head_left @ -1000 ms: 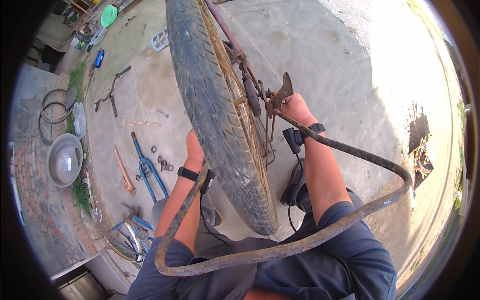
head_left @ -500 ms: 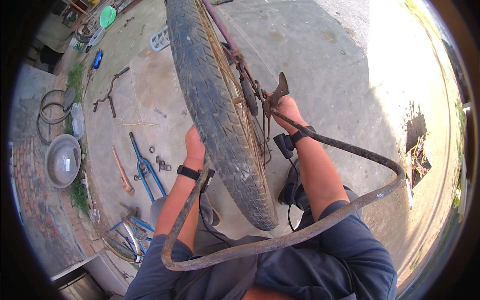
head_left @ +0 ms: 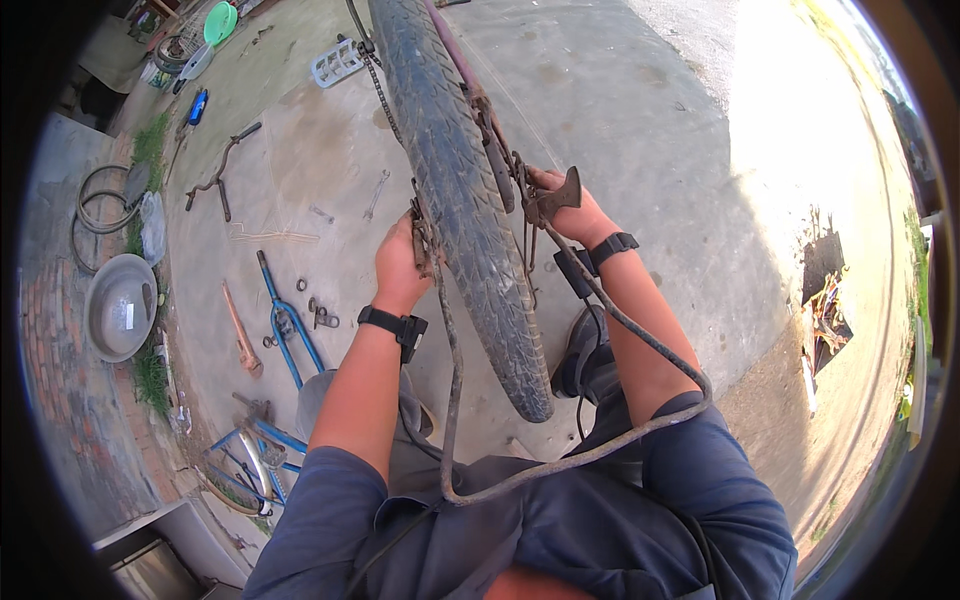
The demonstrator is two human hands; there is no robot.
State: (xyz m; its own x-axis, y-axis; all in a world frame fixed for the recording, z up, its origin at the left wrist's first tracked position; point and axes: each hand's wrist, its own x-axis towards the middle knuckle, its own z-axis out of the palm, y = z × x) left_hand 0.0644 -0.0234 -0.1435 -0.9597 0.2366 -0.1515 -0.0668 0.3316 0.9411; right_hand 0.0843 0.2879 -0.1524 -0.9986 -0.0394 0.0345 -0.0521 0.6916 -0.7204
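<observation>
A: Hand positions?

B: Left hand grasps rusty brown metal fittings left of the black treaded rubber tyre; right hand, partly behind a flat brown metal bracket at right: grip indeterminable.

A: Sound technique?

B: Support both sides evenly.

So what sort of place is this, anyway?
Probably an outdoor yard used for bicycle repair: a black, treaded rubber tyre is at the centre, a blue metal bicycle fork and a dark, curved metal handlebar lie loose on grey concrete, and green grass edges it.
</observation>
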